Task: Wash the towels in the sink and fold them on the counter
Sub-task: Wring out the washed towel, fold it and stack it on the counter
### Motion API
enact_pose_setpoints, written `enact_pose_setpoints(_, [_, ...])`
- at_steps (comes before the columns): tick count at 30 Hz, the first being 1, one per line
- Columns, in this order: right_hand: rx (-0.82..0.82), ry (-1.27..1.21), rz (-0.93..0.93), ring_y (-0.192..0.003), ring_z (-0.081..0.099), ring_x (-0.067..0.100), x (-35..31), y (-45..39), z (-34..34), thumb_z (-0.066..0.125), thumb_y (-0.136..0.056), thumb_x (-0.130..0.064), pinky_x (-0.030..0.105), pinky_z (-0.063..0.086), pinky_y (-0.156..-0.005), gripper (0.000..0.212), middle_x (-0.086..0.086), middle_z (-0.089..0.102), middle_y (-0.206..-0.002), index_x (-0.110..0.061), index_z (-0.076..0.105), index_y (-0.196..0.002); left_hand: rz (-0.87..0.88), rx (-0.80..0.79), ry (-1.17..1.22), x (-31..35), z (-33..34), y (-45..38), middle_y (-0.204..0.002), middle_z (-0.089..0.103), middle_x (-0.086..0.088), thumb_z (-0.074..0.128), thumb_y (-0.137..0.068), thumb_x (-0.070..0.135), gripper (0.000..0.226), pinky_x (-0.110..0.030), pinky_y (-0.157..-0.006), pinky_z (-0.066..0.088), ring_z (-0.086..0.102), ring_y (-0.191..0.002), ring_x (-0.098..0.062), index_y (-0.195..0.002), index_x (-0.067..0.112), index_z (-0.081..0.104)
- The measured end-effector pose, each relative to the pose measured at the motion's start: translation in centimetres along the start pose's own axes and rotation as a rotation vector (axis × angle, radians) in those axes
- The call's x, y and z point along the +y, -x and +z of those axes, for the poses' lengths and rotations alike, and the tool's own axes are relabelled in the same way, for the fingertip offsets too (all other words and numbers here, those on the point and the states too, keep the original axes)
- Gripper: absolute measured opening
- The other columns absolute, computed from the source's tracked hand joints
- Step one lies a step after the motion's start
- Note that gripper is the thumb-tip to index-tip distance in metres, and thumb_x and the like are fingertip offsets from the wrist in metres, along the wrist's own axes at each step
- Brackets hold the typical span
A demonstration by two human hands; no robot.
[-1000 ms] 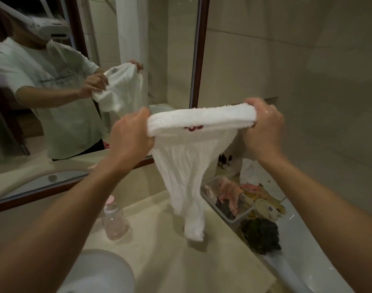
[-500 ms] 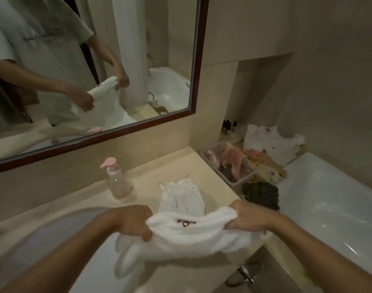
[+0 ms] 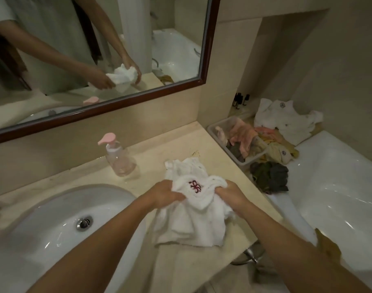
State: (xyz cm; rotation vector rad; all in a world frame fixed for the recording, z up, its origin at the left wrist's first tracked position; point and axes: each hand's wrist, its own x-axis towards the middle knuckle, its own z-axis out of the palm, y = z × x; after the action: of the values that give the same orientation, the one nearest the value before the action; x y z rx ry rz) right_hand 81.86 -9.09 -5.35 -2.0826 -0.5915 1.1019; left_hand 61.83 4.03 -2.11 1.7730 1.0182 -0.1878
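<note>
White towel (image 3: 193,210) bunched on bench (image 3: 159,149); left hand (image 3: 164,194) & right hand (image 3: 230,194) grips both clenched tight on its upper edge.

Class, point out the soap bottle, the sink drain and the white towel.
soap bottle (image 3: 120,160): head view, clear body.
sink drain (image 3: 84,223): head view, metal stopper.
white towel (image 3: 195,186): head view, red emblem.
</note>
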Motion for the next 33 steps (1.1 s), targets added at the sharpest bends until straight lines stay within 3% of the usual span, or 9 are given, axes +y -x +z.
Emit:
enact_pose_setpoints(5, [0.149,0.503,0.009,-0.098,0.062,0.029,0.2,-5.4,-0.3,0.061,-0.092,-0.028,0.03,0.043,-0.077,0.026,0.01,0.066,-0.111,-0.013,0.062,-0.113,-0.033,-0.011,-0.283,1.2,-0.8,-5.4,-0.146,0.046,-0.007,0.075,-0.083,0.045,0.083,-0.024,-0.085,0.043,0.052,-0.123,-0.023,-0.148,0.011,0.038])
enact_pose_setpoints(10, [-0.003,0.994,0.149,-0.119,0.054,0.033,1.1,-6.5,-1.9,0.05,-0.096,-0.048,0.039,0.045,-0.094,0.05,0.012,0.053,-0.135,-0.016,0.043,-0.134,-0.021,0.041,-0.495,-0.8,-3.4,-5.6,-0.13,0.059,-0.003,0.075,-0.081,0.051,0.067,-0.029,-0.088,0.045,0.055,-0.114,-0.022,-0.135,0.018,0.052])
enact_pose_setpoints(12, [-0.096,1.098,0.007,-0.135,0.037,0.036,0.1,-6.1,-1.5,0.059,-0.088,-0.051,0.043,0.036,-0.108,0.073,0.012,0.039,-0.146,-0.022,0.03,-0.148,-0.001,0.124,-0.462,-1.7,-3.7,-5.4,-0.125,0.063,-0.001,0.076,-0.081,0.049,0.06,-0.03,-0.087,0.047,0.058,-0.111,-0.021,-0.131,0.021,0.056])
enact_pose_setpoints(16, [-0.346,0.581,-0.497,-0.146,0.023,0.015,-5.0,-4.8,2.7,0.076,-0.084,-0.042,0.032,0.027,-0.116,0.09,-0.005,0.032,-0.157,-0.032,0.024,-0.156,0.17,0.048,0.205,-1.8,-2.9,-5.3,-0.112,0.067,-0.004,0.072,-0.086,0.015,0.041,-0.024,-0.081,0.048,0.062,-0.1,-0.019,-0.123,0.028,0.063])
enact_pose_setpoints(20, [-0.396,0.276,-0.397,-0.116,0.052,0.008,-7.1,-5.3,5.9,0.077,-0.087,-0.033,0.012,0.04,-0.088,0.067,-0.008,0.055,-0.131,-0.028,0.045,-0.145,0.066,0.128,0.593,-1.5,-2.1,-6.1,-0.088,0.07,-0.012,0.068,-0.089,0.012,0.034,-0.033,-0.075,0.052,0.067,-0.08,-0.016,-0.122,0.017,0.063])
enact_pose_setpoints(24, [-0.314,0.267,-0.409,-0.095,0.059,0.008,-6.1,-7.7,7.0,0.078,-0.086,-0.032,0.018,0.041,-0.082,0.036,-0.006,0.063,-0.106,-0.021,0.06,-0.115,-0.138,0.539,0.704,-1.9,-0.4,-8.2,-0.083,0.071,0.0,0.059,-0.089,0.058,0.043,-0.031,-0.069,0.053,0.069,-0.076,-0.015,-0.095,0.016,0.068])
enact_pose_setpoints(27, [-0.233,0.224,-0.432,-0.068,0.045,0.0,-4.9,-8.5,6.3,0.078,-0.084,-0.023,0.012,0.037,-0.065,0.031,-0.011,0.05,-0.08,-0.029,0.048,-0.087,-0.195,0.74,0.422,-3.0,-0.3,-9.9,-0.091,0.07,0.002,0.049,-0.1,0.042,0.034,-0.033,-0.074,0.051,0.065,-0.071,-0.011,-0.104,0.013,0.066])
enact_pose_setpoints(30, [-0.311,0.234,-0.444,-0.061,0.042,0.003,-4.2,-8.6,5.5,0.079,-0.083,-0.027,0.015,0.038,-0.062,0.033,-0.01,0.048,-0.073,-0.028,0.047,-0.081,-0.186,0.584,0.038,-3.6,-0.7,-12.0,-0.09,0.067,0.003,0.065,-0.091,0.04,0.027,-0.029,-0.069,0.043,0.06,-0.079,-0.015,-0.1,0.015,0.065])
enact_pose_setpoints(33, [-0.384,0.216,-0.485,-0.062,0.045,0.006,-4.0,-9.2,5.6,0.078,-0.085,-0.028,0.021,0.039,-0.064,0.025,-0.006,0.05,-0.07,-0.014,0.058,-0.091,-0.24,0.512,0.242,-3.2,-1.5,-13.6,-0.074,0.064,0.002,0.074,-0.084,0.033,0.024,-0.029,-0.063,0.043,0.057,-0.068,-0.017,-0.075,0.016,0.058])
